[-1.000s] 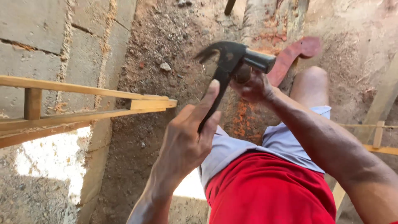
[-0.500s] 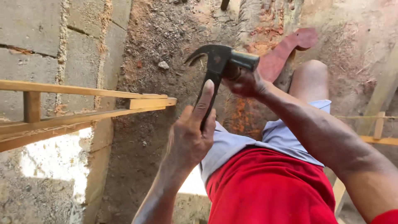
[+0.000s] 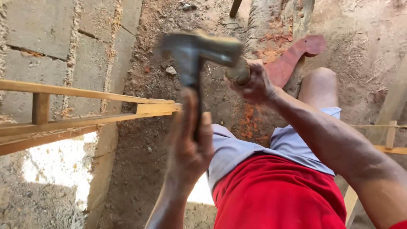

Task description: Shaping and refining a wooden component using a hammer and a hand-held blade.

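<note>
The hammer (image 3: 196, 63) handle sits inside the left hand's (image 3: 189, 142) closed fingers (image 3: 205, 135).

Dull grey metal hammer head (image 3: 199, 51), rough wooden slats (image 3: 85, 93), gritty block wall (image 3: 42, 38).

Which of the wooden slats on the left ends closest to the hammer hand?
The short upper slat, whose cut end stops beside the left hand gripping the hammer. The long top slat and the lower slat end farther left.
</note>
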